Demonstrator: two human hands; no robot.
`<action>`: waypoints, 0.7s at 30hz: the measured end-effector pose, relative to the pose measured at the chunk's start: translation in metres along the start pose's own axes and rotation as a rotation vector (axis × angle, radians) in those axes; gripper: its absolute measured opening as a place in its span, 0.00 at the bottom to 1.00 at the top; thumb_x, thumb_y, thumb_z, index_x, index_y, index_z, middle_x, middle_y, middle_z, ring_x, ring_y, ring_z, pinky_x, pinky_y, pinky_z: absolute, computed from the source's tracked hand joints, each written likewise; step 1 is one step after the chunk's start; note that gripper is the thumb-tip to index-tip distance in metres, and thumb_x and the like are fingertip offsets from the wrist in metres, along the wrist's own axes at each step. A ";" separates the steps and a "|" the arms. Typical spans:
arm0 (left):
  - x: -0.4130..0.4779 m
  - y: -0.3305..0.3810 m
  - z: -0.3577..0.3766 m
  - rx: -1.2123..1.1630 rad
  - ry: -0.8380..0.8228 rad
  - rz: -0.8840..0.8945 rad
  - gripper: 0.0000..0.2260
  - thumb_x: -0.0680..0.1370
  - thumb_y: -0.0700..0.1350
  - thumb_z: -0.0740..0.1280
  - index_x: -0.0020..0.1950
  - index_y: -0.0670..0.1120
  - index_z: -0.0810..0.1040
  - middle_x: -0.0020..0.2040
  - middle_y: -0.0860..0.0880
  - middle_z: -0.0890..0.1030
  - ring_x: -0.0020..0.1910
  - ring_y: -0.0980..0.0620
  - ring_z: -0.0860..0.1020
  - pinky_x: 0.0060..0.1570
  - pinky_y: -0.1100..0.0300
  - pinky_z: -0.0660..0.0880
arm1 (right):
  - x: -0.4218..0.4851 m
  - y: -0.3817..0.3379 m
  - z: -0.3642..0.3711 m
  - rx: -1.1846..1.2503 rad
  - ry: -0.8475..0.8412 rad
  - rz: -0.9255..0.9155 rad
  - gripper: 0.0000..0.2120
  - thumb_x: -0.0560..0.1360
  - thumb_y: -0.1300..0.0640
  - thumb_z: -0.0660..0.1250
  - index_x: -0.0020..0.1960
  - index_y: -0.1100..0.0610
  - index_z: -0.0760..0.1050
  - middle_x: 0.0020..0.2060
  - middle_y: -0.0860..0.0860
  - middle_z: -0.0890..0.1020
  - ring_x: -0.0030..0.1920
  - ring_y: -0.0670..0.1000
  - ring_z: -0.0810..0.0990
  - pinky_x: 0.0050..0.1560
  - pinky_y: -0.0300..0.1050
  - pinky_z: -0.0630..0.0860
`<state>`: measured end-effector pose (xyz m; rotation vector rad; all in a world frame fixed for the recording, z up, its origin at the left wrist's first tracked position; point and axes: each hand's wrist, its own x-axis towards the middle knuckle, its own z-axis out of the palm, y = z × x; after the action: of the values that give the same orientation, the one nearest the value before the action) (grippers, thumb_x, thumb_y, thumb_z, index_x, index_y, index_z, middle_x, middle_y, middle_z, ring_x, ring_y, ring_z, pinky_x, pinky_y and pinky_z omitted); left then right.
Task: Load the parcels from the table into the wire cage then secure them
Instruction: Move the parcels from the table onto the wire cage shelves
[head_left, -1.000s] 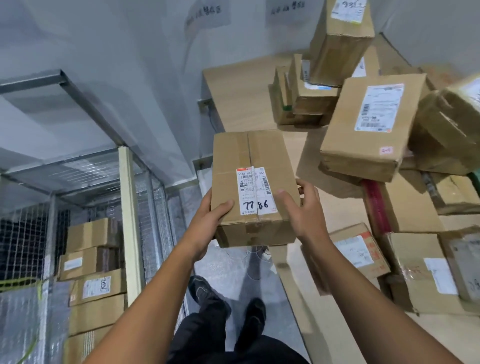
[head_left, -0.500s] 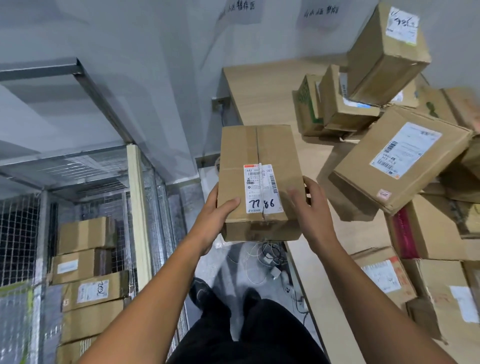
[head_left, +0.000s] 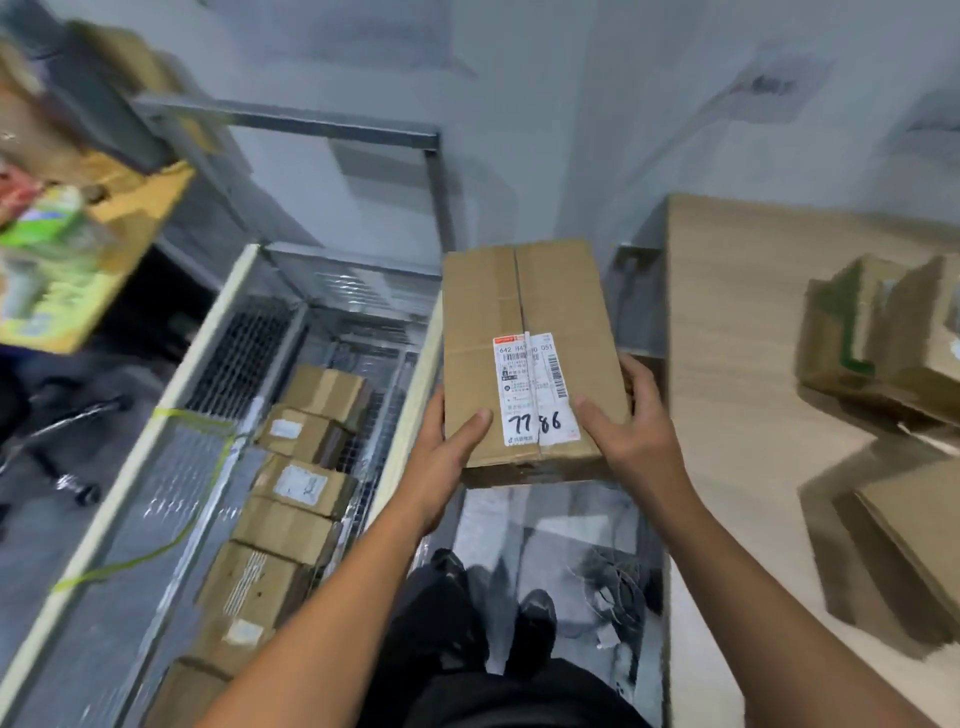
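I hold a brown cardboard parcel (head_left: 524, 312) in mid-air, its white label marked "77 86" facing up. My left hand (head_left: 441, 457) grips its near left corner, thumb on top. My right hand (head_left: 631, 431) grips the near right corner, thumb on top and fingers round the side. The parcel hovers between the wooden table (head_left: 737, 364) on the right and the wire cage (head_left: 218, 358) on the left, close to the cage's right post. Inside the cage stands a stack of several parcels (head_left: 296, 488).
More parcels (head_left: 878, 332) lie on the table at the right edge. A yellow-green strap (head_left: 208, 457) hangs across the cage's front mesh. A shelf with colourful goods (head_left: 57, 249) sits at upper left. Loose cables (head_left: 608, 587) lie on the floor by my feet.
My view has swung left from the table pile toward the cage. The parcel stayed in both hands and now sits beside the cage's right post.
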<state>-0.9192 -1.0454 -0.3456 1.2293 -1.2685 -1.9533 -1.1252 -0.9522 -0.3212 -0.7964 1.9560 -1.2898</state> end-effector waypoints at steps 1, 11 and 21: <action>-0.001 -0.001 -0.012 -0.032 0.052 0.009 0.30 0.77 0.53 0.74 0.77 0.59 0.67 0.65 0.53 0.83 0.64 0.51 0.82 0.58 0.57 0.81 | 0.010 -0.006 0.015 -0.022 -0.062 -0.015 0.31 0.74 0.48 0.78 0.72 0.44 0.68 0.58 0.33 0.78 0.55 0.29 0.78 0.50 0.23 0.72; 0.042 -0.023 -0.137 -0.335 0.482 -0.048 0.37 0.74 0.56 0.76 0.79 0.58 0.63 0.65 0.52 0.83 0.62 0.46 0.83 0.59 0.40 0.80 | 0.123 -0.052 0.187 -0.308 -0.548 -0.123 0.31 0.71 0.44 0.76 0.72 0.38 0.70 0.62 0.42 0.80 0.60 0.45 0.80 0.61 0.49 0.79; 0.178 -0.058 -0.219 -0.559 0.638 -0.199 0.18 0.82 0.53 0.69 0.71 0.58 0.70 0.57 0.48 0.86 0.49 0.48 0.87 0.36 0.53 0.82 | 0.252 -0.030 0.341 -0.557 -0.743 -0.150 0.32 0.76 0.48 0.73 0.77 0.42 0.66 0.63 0.43 0.77 0.61 0.47 0.78 0.57 0.40 0.76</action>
<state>-0.8052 -1.2555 -0.5057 1.5216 -0.2681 -1.6543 -1.0036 -1.3412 -0.4436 -1.4616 1.6349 -0.3809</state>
